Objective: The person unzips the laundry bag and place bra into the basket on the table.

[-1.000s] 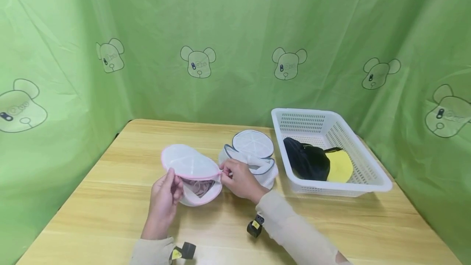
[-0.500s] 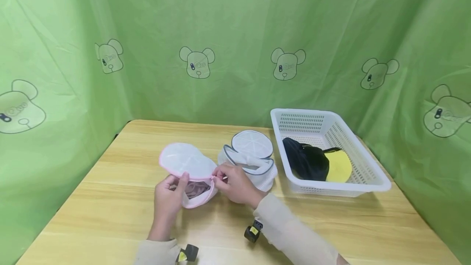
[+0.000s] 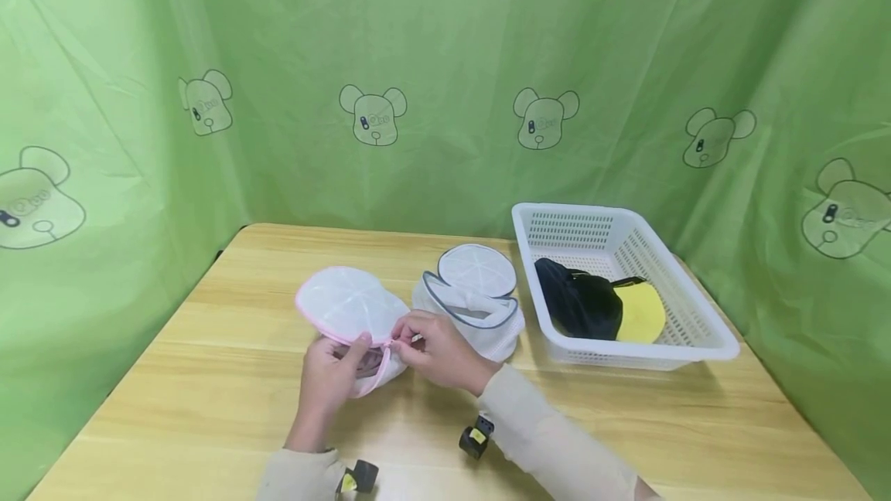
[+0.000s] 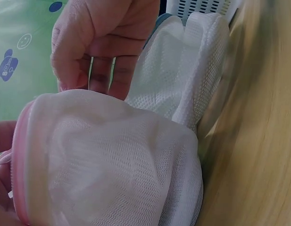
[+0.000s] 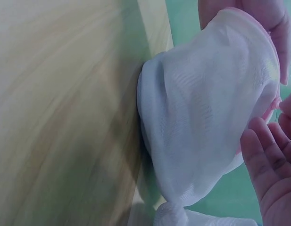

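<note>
A white mesh laundry bag (image 3: 351, 304) with a pink zip lies in front of me, its round lid folded over part of the opening. My left hand (image 3: 323, 381) holds the bag at the rim, thumb on the pink edge. With its thumb and finger, my right hand (image 3: 442, 350) pinches the zip's pull at the rim. Through the remaining gap some mauve-brown fabric (image 3: 369, 362) shows. The bag's mesh side (image 4: 112, 160) fills much of the left wrist view. In the right wrist view, the pink zip pull (image 5: 276, 102) sits at the right thumb and finger.
Behind my right hand stands a second mesh bag (image 3: 497, 342) with grey trim, its lid (image 3: 476, 269) flipped back. A white plastic basket (image 3: 696, 331) at the right holds a black and yellow cap (image 3: 592, 308). A green curtain (image 3: 445, 176) hangs behind the wooden table (image 3: 209, 377).
My right hand has moved left along the pink zip, and the gap in the bag has narrowed. The left hand has shifted a little to the right. The second bag and basket stay put.
</note>
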Tool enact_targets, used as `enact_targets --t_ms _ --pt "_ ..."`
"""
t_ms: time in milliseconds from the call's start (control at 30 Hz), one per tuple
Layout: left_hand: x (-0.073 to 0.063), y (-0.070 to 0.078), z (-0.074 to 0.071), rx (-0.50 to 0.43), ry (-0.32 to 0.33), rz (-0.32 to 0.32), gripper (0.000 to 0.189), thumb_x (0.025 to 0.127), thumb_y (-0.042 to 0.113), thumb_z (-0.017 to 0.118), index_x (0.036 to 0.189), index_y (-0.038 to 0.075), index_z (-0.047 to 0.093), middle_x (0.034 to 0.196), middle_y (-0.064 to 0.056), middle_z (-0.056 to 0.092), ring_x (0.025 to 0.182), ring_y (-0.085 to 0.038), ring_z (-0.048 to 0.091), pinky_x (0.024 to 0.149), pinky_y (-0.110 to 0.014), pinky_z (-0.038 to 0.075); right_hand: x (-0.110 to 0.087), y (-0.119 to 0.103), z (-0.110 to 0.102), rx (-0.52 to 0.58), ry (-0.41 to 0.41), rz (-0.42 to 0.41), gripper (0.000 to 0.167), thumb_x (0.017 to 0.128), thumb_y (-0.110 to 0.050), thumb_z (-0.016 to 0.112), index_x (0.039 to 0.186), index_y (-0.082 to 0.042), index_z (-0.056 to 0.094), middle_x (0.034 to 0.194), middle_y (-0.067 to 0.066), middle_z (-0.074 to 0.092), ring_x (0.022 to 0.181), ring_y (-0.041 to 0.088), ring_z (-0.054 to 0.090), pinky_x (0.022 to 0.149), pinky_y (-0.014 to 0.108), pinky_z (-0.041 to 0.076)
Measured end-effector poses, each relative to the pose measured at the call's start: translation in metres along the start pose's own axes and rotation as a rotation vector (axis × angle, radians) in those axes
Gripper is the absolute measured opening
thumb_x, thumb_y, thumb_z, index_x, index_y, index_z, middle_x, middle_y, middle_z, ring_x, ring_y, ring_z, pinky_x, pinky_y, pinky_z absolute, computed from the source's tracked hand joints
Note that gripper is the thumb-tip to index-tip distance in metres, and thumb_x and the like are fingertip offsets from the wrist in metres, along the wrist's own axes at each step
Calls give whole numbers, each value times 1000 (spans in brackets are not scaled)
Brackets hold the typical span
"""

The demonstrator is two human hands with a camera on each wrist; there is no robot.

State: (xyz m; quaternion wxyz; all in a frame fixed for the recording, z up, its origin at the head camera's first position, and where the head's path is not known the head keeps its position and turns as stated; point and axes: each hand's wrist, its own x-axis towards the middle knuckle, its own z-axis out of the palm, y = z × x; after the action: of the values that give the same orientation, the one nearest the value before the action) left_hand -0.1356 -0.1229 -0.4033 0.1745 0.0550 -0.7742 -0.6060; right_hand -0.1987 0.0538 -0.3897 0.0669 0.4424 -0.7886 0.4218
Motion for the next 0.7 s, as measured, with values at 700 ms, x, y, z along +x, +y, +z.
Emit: enact_targets --t_ms 700 --pt "-1 7 -5 -174 2 -87 25 93 7 60 112 -9 64 115 -20 66 108 -26 60 92 -23 47 4 18 -6 -125 102 93 22 82 -1 65 67 -11 52 93 7 65 87 17 63 71 17 54"
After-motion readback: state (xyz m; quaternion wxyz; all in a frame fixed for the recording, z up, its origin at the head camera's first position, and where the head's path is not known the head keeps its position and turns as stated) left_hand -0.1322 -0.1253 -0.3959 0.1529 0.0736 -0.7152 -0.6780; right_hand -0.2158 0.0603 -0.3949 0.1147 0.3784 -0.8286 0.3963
